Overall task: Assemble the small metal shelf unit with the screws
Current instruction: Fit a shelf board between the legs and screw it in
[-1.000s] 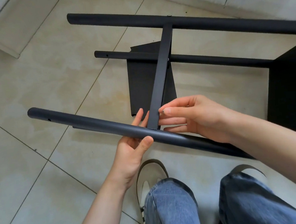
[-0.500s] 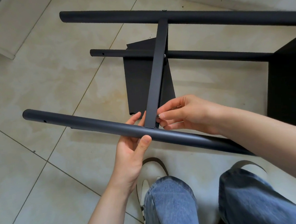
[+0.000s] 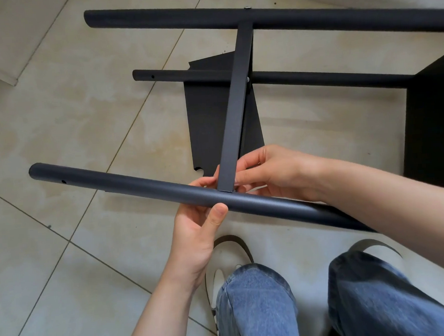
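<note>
You have nothing to read here: no text, label, brand, number or sign shows on anything in view.

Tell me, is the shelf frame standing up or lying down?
Lying down. Its tubes run sideways, level with the floor, and the left hand holds the nearest one.
</note>
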A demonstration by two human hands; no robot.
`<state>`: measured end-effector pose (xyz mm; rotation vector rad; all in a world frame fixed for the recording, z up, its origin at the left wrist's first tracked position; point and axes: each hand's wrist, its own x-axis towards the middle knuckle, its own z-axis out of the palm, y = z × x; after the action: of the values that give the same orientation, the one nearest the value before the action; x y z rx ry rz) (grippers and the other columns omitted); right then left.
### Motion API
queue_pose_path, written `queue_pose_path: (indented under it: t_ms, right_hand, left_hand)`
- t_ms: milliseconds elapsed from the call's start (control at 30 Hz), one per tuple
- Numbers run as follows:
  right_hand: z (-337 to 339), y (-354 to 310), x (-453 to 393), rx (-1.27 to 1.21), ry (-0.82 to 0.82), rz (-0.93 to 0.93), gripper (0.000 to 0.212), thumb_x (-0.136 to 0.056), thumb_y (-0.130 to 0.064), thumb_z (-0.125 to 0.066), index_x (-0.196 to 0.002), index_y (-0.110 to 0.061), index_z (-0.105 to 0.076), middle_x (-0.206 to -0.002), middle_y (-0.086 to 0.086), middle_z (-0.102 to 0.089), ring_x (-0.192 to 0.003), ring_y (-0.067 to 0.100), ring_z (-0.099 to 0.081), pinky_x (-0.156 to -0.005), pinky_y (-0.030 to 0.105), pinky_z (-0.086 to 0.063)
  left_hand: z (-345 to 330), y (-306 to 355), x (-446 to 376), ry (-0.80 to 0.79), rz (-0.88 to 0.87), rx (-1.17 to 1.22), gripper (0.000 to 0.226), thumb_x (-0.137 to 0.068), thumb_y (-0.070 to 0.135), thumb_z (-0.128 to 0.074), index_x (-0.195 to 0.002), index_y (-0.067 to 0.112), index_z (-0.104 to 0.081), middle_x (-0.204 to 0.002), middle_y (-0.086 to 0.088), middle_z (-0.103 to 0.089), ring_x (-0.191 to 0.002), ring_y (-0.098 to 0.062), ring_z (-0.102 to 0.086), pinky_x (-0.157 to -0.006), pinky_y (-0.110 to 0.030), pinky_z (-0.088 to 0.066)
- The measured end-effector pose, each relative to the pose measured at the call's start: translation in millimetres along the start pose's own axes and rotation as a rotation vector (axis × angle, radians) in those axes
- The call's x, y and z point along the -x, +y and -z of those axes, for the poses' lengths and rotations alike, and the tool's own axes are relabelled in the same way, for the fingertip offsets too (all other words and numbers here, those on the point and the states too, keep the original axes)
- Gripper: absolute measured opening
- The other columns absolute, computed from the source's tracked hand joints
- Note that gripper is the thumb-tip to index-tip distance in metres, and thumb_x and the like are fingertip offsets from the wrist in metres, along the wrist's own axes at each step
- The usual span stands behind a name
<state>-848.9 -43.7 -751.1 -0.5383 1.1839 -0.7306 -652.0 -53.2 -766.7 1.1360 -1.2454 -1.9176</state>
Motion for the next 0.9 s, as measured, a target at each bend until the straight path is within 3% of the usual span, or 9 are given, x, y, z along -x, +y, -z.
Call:
queue_pose_path:
  t_ms: [433, 633, 900]
  right_hand:
    - [9.5, 2.5, -7.5, 0.01, -0.151, -0.084, 0.035, -0.091, -0.014, -0.064, -0.059, -0.023, -0.074, -0.062, -0.007, -0.066, -0.059, 0.006, -0.059, -0.062, 0.022, -0.051]
    - [11.8, 3.2, -12.4, -0.148, -0.246, -0.151, 0.01, -0.075, -0.019, -0.071, -0.065, -0.02, -0.074, -0.072, -0.002, -0.069, -0.064, 0.009, -0.062, -0.066, 0.022, -0.053]
    - [13.1, 6.5, -15.9, -0.239, -0.231, -0.131, 0.013, -0.072, -0.011, -0.069, -0.062, -0.016, -0.075, -0.07, 0.001, -0.07, -0.066, 0.01, -0.061, -0.07, 0.02, -0.055]
  left_hand:
    - [3.9, -3.9, -2.3, -0.01, 0.012, -0.003, 0.054, -0.073, 0.051, -0.086, -0.118, 0.032, -0.064, -0.115, -0.009, -0.07, -0.113, -0.027, -0.066, -0.095, -0.027, -0.05]
    - [5.0, -5.9, -3.3, -0.001, 0.005, -0.004, 0.056, -0.07, 0.053, -0.086, -0.117, 0.032, -0.064, -0.113, -0.01, -0.068, -0.11, -0.026, -0.064, -0.095, -0.029, -0.05]
    - [6.4, -5.3, -4.0, -0.014, -0.003, -0.012, 0.053, -0.072, 0.052, -0.086, -0.117, 0.034, -0.064, -0.111, -0.008, -0.068, -0.107, -0.024, -0.065, -0.093, -0.026, -0.05]
